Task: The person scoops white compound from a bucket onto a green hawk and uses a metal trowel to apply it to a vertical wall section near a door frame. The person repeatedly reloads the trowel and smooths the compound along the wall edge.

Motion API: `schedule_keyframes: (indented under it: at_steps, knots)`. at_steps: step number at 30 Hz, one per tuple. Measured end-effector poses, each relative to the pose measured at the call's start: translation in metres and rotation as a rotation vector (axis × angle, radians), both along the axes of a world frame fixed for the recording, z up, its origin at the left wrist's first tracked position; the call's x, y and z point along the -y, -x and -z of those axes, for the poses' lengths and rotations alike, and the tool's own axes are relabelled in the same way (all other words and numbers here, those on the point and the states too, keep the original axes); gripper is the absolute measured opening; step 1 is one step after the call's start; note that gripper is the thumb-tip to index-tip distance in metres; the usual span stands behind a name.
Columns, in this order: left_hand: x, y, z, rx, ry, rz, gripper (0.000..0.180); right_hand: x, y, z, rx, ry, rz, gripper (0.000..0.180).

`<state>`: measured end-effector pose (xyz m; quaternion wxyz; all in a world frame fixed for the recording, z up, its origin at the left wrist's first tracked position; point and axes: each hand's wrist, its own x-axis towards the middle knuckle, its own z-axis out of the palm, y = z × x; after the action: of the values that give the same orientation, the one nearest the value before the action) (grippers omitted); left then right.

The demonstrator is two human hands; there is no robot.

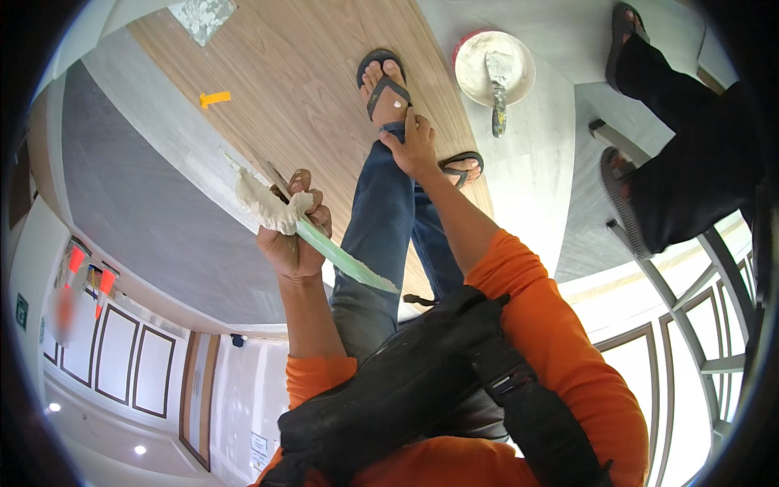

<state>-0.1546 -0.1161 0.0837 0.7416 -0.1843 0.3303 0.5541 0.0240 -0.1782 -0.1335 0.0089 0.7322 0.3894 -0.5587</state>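
Observation:
My left hand (294, 243) is closed around a pale green putty spreader (339, 258). A thick lump of off-white putty (272, 204) lies along the spreader's upper part and against my fingers. A thin, putty-smeared blade (278, 177) also sticks out beside those fingers; its handle is hidden. My right hand (414, 148) reaches down to the lower end of my blue trouser leg (381, 191), touching it at the ankle with fingers apart and no tool in them. Below it is my foot in a black flip-flop (381, 77).
A round tub (526, 91) of putty stands to the right, a putty knife (499, 93) lying across it. Farther right are another person's dark-trousered legs (690, 162) and a metal ladder (714, 300). Orange tape (215, 99) marks the wood-look surface (284, 73). A putty-smeared plate (203, 18) lies far left.

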Motion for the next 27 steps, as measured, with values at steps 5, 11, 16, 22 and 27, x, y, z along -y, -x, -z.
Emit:
schedule_keyframes:
  at_steps: [5,11,16,22,27]
  knots:
    - [-0.003,0.0,0.001,-0.004,-0.032,-0.024,0.037,-0.016,0.019,-0.003,0.145,-0.008,-0.042,0.095]
    - [-0.011,0.002,0.002,0.013,-0.108,-0.047,0.046,-0.013,0.023,-0.008,0.181,-0.057,-0.121,0.092]
    - [-0.01,0.005,0.002,0.058,-0.087,-0.076,0.048,-0.011,0.022,-0.01,0.179,-0.078,-0.16,0.092]
    - [-0.015,-0.001,-0.001,0.067,-0.123,-0.056,0.046,-0.007,0.022,-0.013,0.168,-0.114,-0.157,0.091]
    - [-0.018,-0.005,-0.002,0.049,-0.116,-0.035,0.048,-0.013,0.02,-0.017,0.141,-0.076,-0.242,0.08]
